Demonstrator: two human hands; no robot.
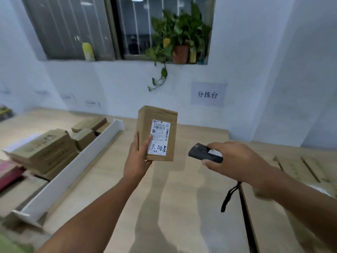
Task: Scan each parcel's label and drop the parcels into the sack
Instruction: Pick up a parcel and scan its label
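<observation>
Standing upright in the air above the wooden table (173,207), the small cardboard parcel (158,114) turns its white label (160,132) toward the camera, with printed barcodes on the upper part and handwritten characters below. The left hand (138,157) grips the parcel at its lower left corner, one digit along the box's left edge and another lying on the front face at the label's edge. Just to the right, apart from the box, the right hand (237,159) is closed around a dark handheld scanner (200,154), whose front end points toward the parcel; the thumb rests on top of it. A black strap (229,196) hangs below the right wrist. On the left side of the table a long white divider (73,170) runs diagonally, and beyond it lie stacked cardboard boxes (45,150). Flattened cardboard (299,170) lies at the right. On the wall behind hangs a paper sign (207,94), and a potted plant (180,37) stands on the window ledge, one vine trailing down the wall
</observation>
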